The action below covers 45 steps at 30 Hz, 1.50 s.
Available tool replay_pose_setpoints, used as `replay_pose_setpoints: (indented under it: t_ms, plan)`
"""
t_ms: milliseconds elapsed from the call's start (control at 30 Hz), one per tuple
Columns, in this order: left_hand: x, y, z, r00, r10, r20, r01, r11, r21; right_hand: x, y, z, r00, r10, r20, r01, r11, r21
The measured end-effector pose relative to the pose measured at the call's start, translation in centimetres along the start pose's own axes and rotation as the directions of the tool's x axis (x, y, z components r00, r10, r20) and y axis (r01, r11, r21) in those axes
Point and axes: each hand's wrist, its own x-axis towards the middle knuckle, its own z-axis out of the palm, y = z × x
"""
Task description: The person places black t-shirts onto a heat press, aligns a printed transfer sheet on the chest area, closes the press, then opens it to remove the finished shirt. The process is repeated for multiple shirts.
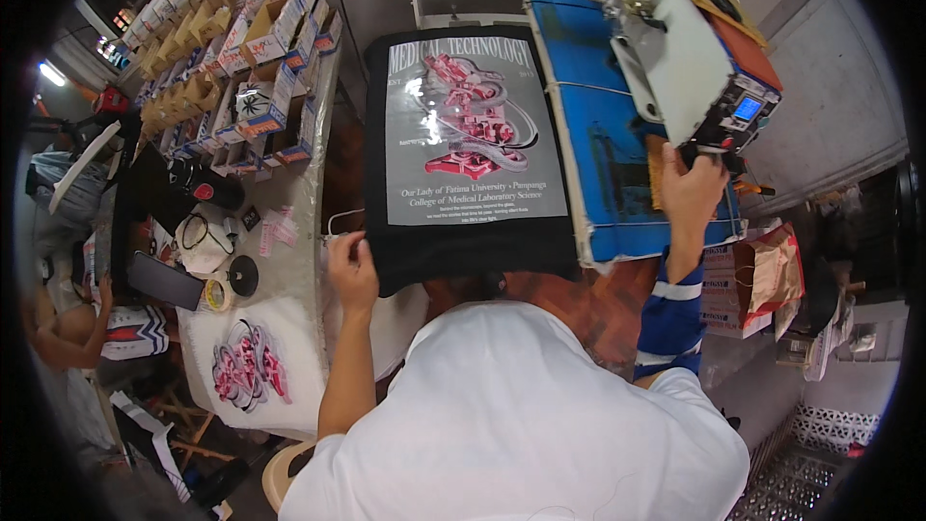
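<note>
A black T-shirt (463, 251) lies spread in front of me. A glossy transfer film (405, 174) with a pink and grey print and white lettering lies flat on its front. My left hand (353, 275) is at the shirt's lower left edge, fingers curled in against the cloth. To the right, the heat press's upper part (666, 68) stands aside from the shirt, over a blue board (617, 222). My right hand (691, 191) is closed around a dark handle below the press's control box (741, 108), whose small blue screen is lit. The handle is mostly hidden by my fingers.
On the left, a table holds cardboard bins (275, 39), a phone (166, 280), a tape roll (218, 294) and another printed sheet (253, 362). Another person's arm (72, 352) shows at the far left. Paper bags and boxes (757, 275) stand at the right.
</note>
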Motion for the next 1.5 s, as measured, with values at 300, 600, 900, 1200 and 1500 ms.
replay_pose_setpoints:
  t_ms: [300, 600, 900, 1200, 1500]
  plan:
    - [-7.1, -7.7, -3.9, 0.896, -0.333, -0.294, 0.341, 0.940, -0.025, -1.5, -9.2, -3.1, 0.940, -0.225, -0.258, 0.299, 0.905, 0.302]
    - [-13.3, -8.5, -5.6, 0.856, -0.487, -0.172, 0.472, 0.873, -0.125, -3.3, -20.8, -4.3, 0.919, -0.323, -0.228, 0.394, 0.796, 0.459]
    - [-27.3, -11.4, -6.9, 0.570, -0.740, 0.357, 0.736, 0.653, 0.179, -5.1, -24.6, -4.3, 0.927, -0.299, -0.228, 0.373, 0.802, 0.467]
    - [-22.4, 9.8, 18.3, 0.276, 0.058, 0.959, 0.195, 0.974, -0.115, -4.4, -20.0, -6.3, 0.900, -0.422, -0.104, 0.322, 0.488, 0.811]
    - [-23.8, 17.9, 41.5, 0.647, -0.398, 0.651, 0.759, 0.415, -0.501, -6.7, 13.0, 7.7, 0.611, -0.774, 0.167, 0.090, 0.277, 0.957]
